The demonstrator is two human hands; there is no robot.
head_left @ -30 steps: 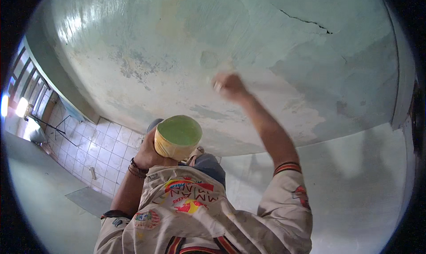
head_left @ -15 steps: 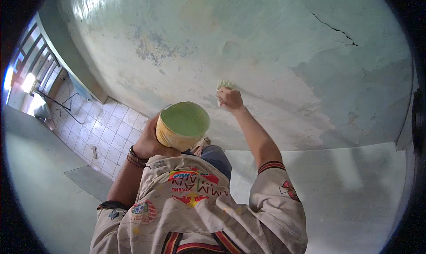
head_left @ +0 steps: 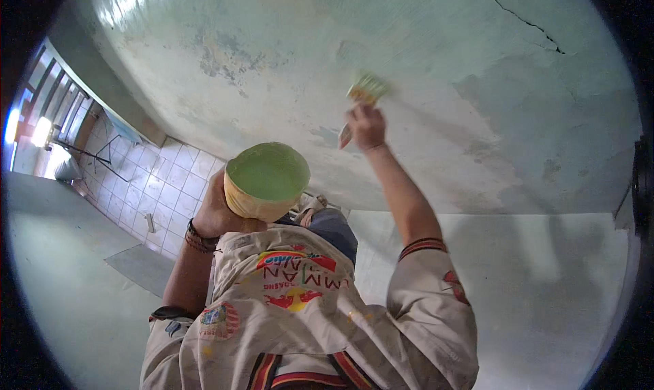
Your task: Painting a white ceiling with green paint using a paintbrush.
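Observation:
My left hand point(head_left: 221, 213) grips a pale yellow tub point(head_left: 255, 206) of light green paint, held upright in front of my shirt. Higher up and to the right, my right hand point(head_left: 366, 128) is closed round the handle of a paintbrush point(head_left: 366, 90), its green-stained bristles blurred and pointing up. The bristles are at or very near the patchy mint-and-white wall point(head_left: 293, 63); contact is hard to tell. A long crack point(head_left: 524, 21) runs through the upper right of that wall.
At the left are a barred opening point(head_left: 48, 83), a bright lamp point(head_left: 41, 131) on a black stand and a white tiled floor point(head_left: 153, 182). Another pale green surface point(head_left: 531, 288) fills the lower right. My legs point(head_left: 323, 230) and feet show below the tub.
Since half a second ago, my right hand has raised the brush along the wall. The tub in my left hand sits a little further left and higher in view.

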